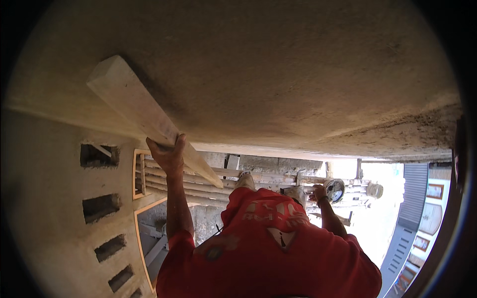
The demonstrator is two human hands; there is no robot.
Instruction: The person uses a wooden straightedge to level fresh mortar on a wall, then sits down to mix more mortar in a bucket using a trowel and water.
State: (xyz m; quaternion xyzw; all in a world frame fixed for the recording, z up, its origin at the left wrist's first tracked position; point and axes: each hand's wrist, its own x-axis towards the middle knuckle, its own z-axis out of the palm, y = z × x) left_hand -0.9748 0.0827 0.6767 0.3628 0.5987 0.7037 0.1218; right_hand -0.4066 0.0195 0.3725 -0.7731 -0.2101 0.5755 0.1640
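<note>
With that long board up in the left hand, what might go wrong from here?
The long board is held by the left hand alone, nearer its lower end, so its long upper part might swing or slip and mark the wall.
The slatted platform underfoot has gaps, so a foot or dropped item could catch or fall through.
The bucket sits close to the right hand and could get knocked.

The left arm reaches forward, the left hand gripping. The right arm extends too; the right hand looks unclear.
</note>
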